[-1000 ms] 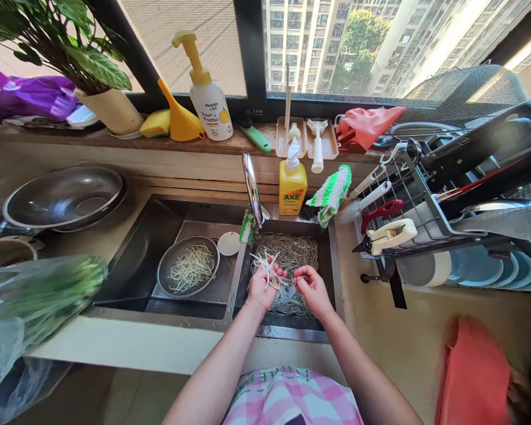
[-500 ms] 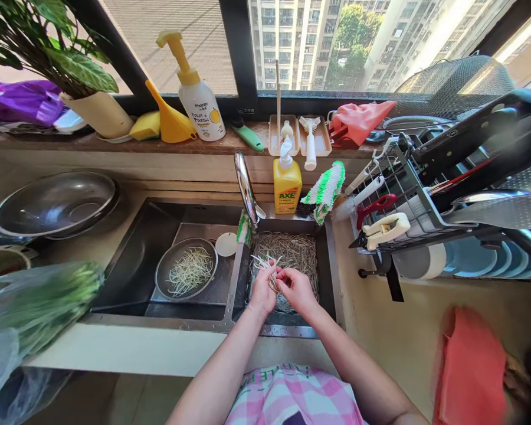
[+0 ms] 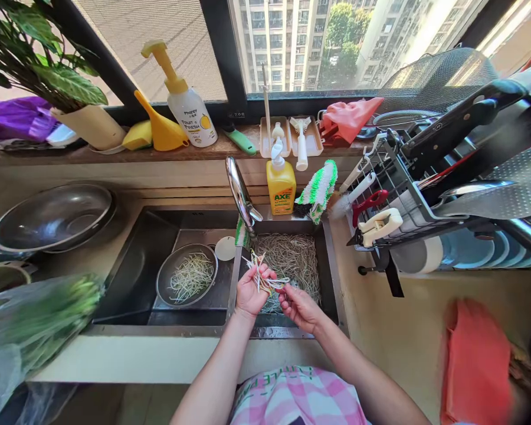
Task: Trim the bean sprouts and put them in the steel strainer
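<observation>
My left hand [image 3: 252, 293] is closed around a loose bunch of bean sprouts [image 3: 261, 276], palm up, over the right sink basin [image 3: 330, 268]. Beside it, my right hand [image 3: 301, 307] pinches the ends of sprouts sticking out of that bunch. Below both hands, a thick layer of pale, thin bean sprouts [image 3: 289, 254] covers the right basin. A round pan [image 3: 161, 277] in the left basin holds a smaller heap of sprouts [image 3: 190, 276]. The fingertips of my right hand partly hide what they grip.
The faucet [image 3: 240, 192] rises between the basins, near a yellow soap bottle [image 3: 281, 192]. To the right stands a wire rack [image 3: 407, 195] with knives and utensils. A wok [image 3: 57, 215] and bagged greens [image 3: 48, 313] lie left of the sink.
My hands have moved apart slightly, the left one to the left and the right one rightward and down. The bunch now spreads between them. The view has shifted a little.
</observation>
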A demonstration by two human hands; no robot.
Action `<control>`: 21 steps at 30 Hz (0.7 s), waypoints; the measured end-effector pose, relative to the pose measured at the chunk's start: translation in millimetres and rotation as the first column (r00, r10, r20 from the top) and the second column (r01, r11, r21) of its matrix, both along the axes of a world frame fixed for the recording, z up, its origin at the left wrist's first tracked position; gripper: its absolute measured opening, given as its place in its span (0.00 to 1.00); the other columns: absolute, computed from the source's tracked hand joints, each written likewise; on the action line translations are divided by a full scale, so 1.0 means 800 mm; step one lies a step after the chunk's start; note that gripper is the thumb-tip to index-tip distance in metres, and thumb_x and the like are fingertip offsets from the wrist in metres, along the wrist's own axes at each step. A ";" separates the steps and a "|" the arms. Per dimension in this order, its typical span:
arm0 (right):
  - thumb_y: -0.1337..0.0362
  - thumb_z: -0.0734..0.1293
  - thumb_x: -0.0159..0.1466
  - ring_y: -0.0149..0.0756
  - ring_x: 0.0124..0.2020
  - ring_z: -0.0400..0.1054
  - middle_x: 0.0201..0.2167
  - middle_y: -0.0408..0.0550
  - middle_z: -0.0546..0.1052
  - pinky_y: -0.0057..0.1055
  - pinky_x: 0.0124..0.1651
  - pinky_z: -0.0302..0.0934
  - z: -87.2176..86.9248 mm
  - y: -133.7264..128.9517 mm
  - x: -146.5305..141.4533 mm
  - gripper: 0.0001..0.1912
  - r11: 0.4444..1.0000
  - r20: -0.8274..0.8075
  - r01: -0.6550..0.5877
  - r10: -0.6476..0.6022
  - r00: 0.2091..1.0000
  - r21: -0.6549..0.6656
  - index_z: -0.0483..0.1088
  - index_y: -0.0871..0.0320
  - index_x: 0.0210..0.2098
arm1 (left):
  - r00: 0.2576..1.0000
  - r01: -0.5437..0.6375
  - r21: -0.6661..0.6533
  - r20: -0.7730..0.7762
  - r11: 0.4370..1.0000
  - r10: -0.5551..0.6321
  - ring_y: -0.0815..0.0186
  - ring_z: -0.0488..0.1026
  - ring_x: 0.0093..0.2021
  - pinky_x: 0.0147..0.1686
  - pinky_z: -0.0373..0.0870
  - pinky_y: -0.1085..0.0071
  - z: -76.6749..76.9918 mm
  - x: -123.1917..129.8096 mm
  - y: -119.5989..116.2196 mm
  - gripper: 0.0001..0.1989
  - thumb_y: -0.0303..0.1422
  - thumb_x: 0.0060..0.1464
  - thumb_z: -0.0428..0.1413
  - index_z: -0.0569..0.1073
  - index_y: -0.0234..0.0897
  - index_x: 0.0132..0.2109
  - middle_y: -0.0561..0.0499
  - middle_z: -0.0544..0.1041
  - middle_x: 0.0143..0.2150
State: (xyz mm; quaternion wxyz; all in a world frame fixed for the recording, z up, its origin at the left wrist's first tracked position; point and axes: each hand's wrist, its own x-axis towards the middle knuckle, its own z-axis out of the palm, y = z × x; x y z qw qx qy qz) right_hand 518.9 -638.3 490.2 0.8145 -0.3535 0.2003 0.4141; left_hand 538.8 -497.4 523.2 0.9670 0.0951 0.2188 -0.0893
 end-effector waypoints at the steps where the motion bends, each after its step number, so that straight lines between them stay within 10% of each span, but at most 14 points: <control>1: 0.55 0.68 0.50 0.19 0.18 0.57 0.21 0.39 0.67 0.17 0.20 0.50 -0.004 0.005 -0.001 0.14 0.998 -0.030 0.065 -0.064 0.997 0.026 0.67 0.60 0.30 | 1.000 0.010 0.007 -0.005 1.000 -0.010 0.75 0.63 0.24 0.36 0.67 0.69 -0.001 -0.002 -0.001 0.11 0.24 0.51 0.46 0.68 0.33 0.41 0.55 0.63 0.25; 7: 0.53 0.66 0.52 0.21 0.17 0.55 0.20 0.39 0.66 0.19 0.19 0.48 -0.003 0.000 -0.001 0.16 0.958 0.231 0.166 -0.111 0.966 -0.234 0.66 0.61 0.29 | 0.996 -0.057 0.065 -0.058 0.996 0.061 0.76 0.67 0.26 0.38 0.68 0.71 -0.017 -0.005 0.009 0.13 0.23 0.52 0.46 0.68 0.35 0.44 0.55 0.67 0.26; 11: 0.50 0.62 0.54 0.24 0.18 0.55 0.19 0.40 0.65 0.21 0.20 0.48 0.016 -0.021 0.016 0.18 0.868 0.498 0.171 0.097 0.862 -0.466 0.67 0.60 0.27 | 0.991 -0.033 0.119 -0.122 0.992 0.048 0.75 0.70 0.28 0.42 0.67 0.68 -0.025 -0.003 0.015 0.13 0.23 0.52 0.47 0.68 0.35 0.45 0.54 0.72 0.27; 15: 0.52 0.61 0.56 0.25 0.18 0.53 0.15 0.38 0.62 0.22 0.21 0.46 0.032 -0.025 0.050 0.18 0.774 0.641 0.056 0.478 0.601 -0.630 0.65 0.60 0.19 | 0.978 0.176 0.227 -0.148 0.958 -0.145 0.68 0.73 0.34 0.40 0.69 0.66 -0.026 -0.005 0.002 0.14 0.24 0.50 0.51 0.67 0.33 0.45 0.48 0.74 0.33; 21: 0.60 0.68 0.50 0.26 0.19 0.55 0.16 0.40 0.67 0.24 0.23 0.41 0.037 -0.001 0.073 0.10 0.514 0.552 0.203 0.794 0.254 -0.833 0.67 0.57 0.17 | 0.967 0.226 0.299 -0.180 0.927 -0.178 0.72 0.72 0.27 0.26 0.68 0.78 -0.027 -0.005 -0.021 0.12 0.21 0.45 0.55 0.69 0.31 0.40 0.49 0.74 0.32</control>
